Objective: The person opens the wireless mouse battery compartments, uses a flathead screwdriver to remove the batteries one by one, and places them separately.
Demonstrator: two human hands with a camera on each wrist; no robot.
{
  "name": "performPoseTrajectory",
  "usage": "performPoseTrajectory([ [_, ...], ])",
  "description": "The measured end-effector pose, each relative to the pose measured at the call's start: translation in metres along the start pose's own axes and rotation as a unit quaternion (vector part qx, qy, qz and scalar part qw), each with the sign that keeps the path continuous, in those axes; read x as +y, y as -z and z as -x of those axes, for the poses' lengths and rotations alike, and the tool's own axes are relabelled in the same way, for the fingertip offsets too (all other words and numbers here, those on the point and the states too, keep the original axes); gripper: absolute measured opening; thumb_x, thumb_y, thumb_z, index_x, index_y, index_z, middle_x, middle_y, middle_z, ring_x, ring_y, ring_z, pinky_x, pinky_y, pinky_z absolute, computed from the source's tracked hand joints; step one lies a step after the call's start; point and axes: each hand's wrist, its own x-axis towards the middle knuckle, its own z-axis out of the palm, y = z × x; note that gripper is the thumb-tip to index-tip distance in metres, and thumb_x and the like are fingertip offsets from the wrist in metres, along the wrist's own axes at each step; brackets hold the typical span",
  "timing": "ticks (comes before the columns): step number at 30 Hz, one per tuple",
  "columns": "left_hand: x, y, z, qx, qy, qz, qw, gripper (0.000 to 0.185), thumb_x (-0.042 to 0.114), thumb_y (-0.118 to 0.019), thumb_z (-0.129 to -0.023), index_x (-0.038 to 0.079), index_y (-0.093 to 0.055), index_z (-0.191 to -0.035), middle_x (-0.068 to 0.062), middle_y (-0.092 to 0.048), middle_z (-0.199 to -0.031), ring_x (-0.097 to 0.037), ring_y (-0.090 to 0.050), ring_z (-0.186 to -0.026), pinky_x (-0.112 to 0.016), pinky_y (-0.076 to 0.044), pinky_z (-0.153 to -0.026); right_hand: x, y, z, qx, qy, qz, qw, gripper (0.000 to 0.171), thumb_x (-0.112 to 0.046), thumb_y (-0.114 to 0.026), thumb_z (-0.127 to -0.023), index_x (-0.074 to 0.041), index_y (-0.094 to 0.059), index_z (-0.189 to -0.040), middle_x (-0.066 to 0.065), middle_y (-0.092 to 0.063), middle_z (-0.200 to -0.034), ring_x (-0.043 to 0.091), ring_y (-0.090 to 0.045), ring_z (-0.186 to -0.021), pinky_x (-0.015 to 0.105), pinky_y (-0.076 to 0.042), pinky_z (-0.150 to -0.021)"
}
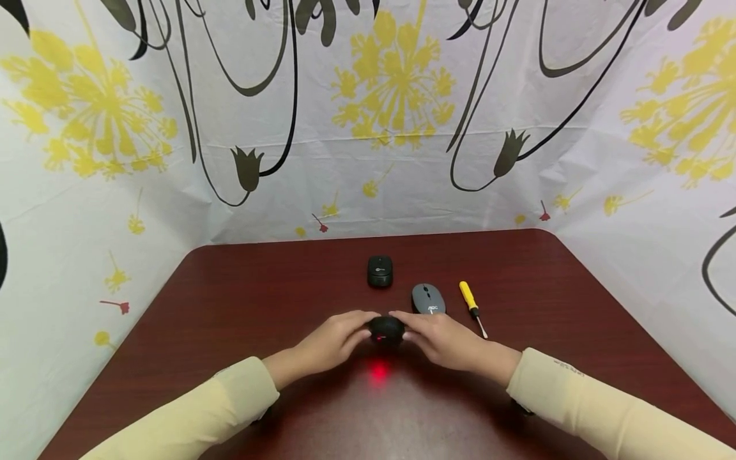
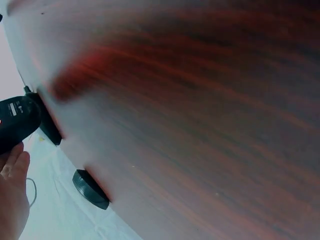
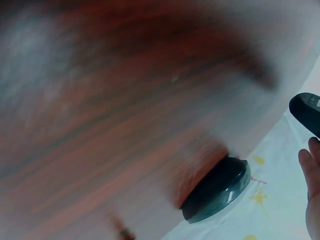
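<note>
A black computer mouse is held up over the table between both hands, its red light shining and a label showing on its underside. My left hand grips its left side with fingers and thumb. On the opposite side, my right hand pinches it the same way. A red glow falls on the tabletop in front of it. In the right wrist view, only part of the mouse and of the right hand shows at the edge.
Behind the right hand lies a grey mouse; another black mouse sits farther back. A screwdriver with a yellow handle lies to the right. The dark red table meets a patterned cloth at its far edge.
</note>
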Motion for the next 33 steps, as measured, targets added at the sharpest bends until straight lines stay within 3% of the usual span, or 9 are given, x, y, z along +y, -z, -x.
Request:
performPoseTrajectory([
  [3,0.003,0.001,-0.001,0.007,0.035,0.036,0.9987,0.032,0.012,-0.054,-0.100,0.009,-0.056,-0.133,-0.002,-0.062,-0.122,-0.010,-0.058,-0.110,-0.030,-0.049,-0.094,-0.003,0.000,-0.002,0.005,-0.033,-0.042,0.999,0.043,-0.011,-0.060,-0.097,-0.004,-0.051,-0.138,0.001,-0.064,-0.123,0.009,-0.062,-0.104,0.030,-0.053,-0.085],
  [9,0.008,0.000,-0.001,0.041,0.094,0.084,0.9911,0.032,0.011,-0.053,-0.101,0.007,-0.058,-0.132,-0.004,-0.064,-0.118,-0.012,-0.060,-0.106,-0.034,-0.050,-0.093,-0.011,0.000,-0.005,0.023,-0.112,-0.109,0.988,0.039,-0.018,-0.055,-0.101,-0.011,-0.052,-0.138,-0.004,-0.063,-0.122,0.006,-0.058,-0.083,0.026,-0.049,-0.073],
  [17,0.015,-0.004,0.000,0.079,0.167,0.137,0.9731,0.033,0.013,-0.052,-0.102,0.006,-0.058,-0.134,-0.004,-0.064,-0.114,-0.014,-0.059,-0.096,-0.033,-0.051,-0.086,-0.018,-0.003,-0.009,0.049,-0.202,-0.190,0.959,0.036,-0.016,-0.057,-0.100,-0.009,-0.056,-0.135,0.001,-0.061,-0.129,0.015,-0.058,-0.114,0.037,-0.049,-0.094],
  [20,0.016,-0.006,0.001,0.089,0.197,0.175,0.9604,0.033,0.014,-0.052,-0.102,0.003,-0.058,-0.133,-0.010,-0.063,-0.121,-0.016,-0.060,-0.101,-0.031,-0.052,-0.087,-0.020,-0.004,-0.010,0.048,-0.239,-0.226,0.943,0.036,-0.019,-0.056,-0.101,-0.010,-0.056,-0.136,0.003,-0.060,-0.130,0.017,-0.057,-0.116,0.036,-0.049,-0.095],
  [23,0.017,-0.009,0.002,0.099,0.223,0.230,0.9420,0.035,0.014,-0.052,-0.102,-0.002,-0.057,-0.132,-0.016,-0.060,-0.127,-0.019,-0.063,-0.104,-0.032,-0.054,-0.084,-0.021,-0.005,-0.010,0.041,-0.272,-0.263,0.925,0.038,-0.020,-0.055,-0.101,-0.007,-0.055,-0.136,0.007,-0.058,-0.132,0.018,-0.056,-0.117,0.033,-0.049,-0.094],
  [31,0.020,-0.014,0.001,0.115,0.264,0.364,0.8858,0.037,0.010,-0.051,-0.102,-0.012,-0.052,-0.132,-0.025,-0.059,-0.124,-0.028,-0.066,-0.100,-0.035,-0.057,-0.078,-0.023,-0.003,-0.012,0.025,-0.334,-0.407,0.850,0.045,-0.017,-0.054,-0.101,0.007,-0.046,-0.138,0.020,-0.059,-0.127,0.026,-0.066,-0.101,0.036,-0.054,-0.087],
  [33,0.021,-0.015,0.002,0.113,0.276,0.367,0.8813,0.038,0.012,-0.051,-0.102,-0.011,-0.051,-0.132,-0.024,-0.059,-0.125,-0.026,-0.065,-0.101,-0.035,-0.057,-0.077,-0.024,-0.003,-0.013,0.023,-0.342,-0.430,0.836,0.046,-0.016,-0.054,-0.101,0.010,-0.044,-0.138,0.022,-0.059,-0.125,0.028,-0.067,-0.101,0.038,-0.054,-0.086],
])
